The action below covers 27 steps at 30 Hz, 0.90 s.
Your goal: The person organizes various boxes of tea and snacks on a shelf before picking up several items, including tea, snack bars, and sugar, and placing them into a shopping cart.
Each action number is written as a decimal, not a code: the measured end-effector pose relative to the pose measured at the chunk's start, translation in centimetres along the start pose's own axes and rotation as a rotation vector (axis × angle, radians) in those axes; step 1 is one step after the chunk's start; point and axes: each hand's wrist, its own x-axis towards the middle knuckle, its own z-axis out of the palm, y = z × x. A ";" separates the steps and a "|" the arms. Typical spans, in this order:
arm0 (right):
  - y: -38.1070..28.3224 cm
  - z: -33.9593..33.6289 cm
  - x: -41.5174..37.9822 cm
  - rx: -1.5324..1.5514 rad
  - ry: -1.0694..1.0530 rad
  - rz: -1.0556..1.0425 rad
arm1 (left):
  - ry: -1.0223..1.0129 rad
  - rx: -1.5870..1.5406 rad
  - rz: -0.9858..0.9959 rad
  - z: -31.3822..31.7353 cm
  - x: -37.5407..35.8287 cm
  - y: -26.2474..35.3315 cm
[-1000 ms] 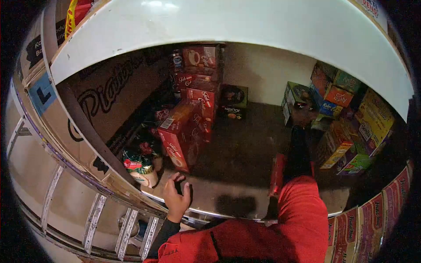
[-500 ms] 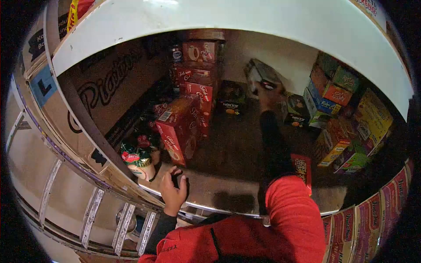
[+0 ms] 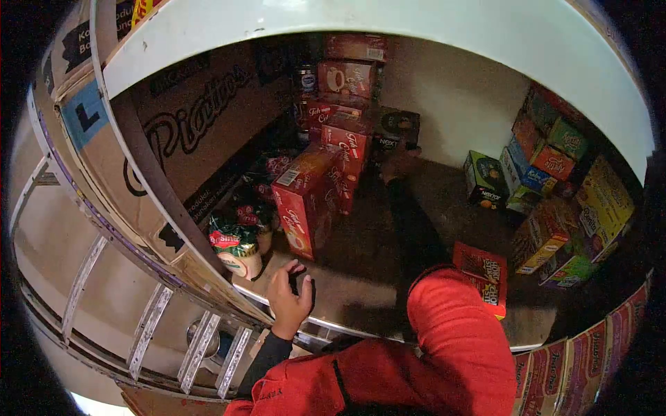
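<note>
At the back of the shelf, my right hand [image 3: 398,162] reaches in with its fingers against the lower front of a dark Nextar box [image 3: 397,123]. This box stands beside the stacked red Teh Celup boxes [image 3: 345,142]; what lies under it is mostly hidden by the hand. My left hand [image 3: 290,297] is at the front edge of the shelf, fingers loosely curled and thumb apart, holding nothing. Close to it are a large red tea box [image 3: 295,218] and a green-and-white packet [image 3: 237,253].
Another Nextar box [image 3: 484,179] stands to the right, near stacked small cartons [image 3: 548,163]. A red box [image 3: 480,274] lies by my right sleeve. A white panel [image 3: 388,15] arches overhead. A metal ladder [image 3: 146,329] is at the lower left.
My right hand has moved left with the box, which was tilted in the air and now stands by the red tea boxes. The view has shifted slightly; my left hand stays at the edge.
</note>
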 end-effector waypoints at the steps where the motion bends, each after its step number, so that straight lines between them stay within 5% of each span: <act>1: 0.3 -0.4 0.2 -0.007 -0.040 -0.001 | -0.003 -0.003 -0.001 0.0 0.0 0.0; 12: -6.4 -9.3 -4.2 0.437 -0.456 -0.231 | 0.004 0.044 0.051 0.0 0.1 0.1; 15: -6.8 -9.4 -4.5 -0.215 -0.230 -0.791 | 0.010 0.032 0.042 0.0 0.1 0.2; 21: -7.6 -8.9 -1.0 -0.182 -0.440 -0.966 | 0.012 0.005 0.001 0.3 -0.2 -0.4; 24: -7.4 -8.9 -0.3 -0.662 -0.287 -1.277 | 0.025 -0.016 0.004 0.5 -0.3 -0.7; 27: -10.2 -7.8 -4.4 -0.542 -0.255 -0.609 | 0.002 0.030 -0.002 0.4 -0.2 -0.1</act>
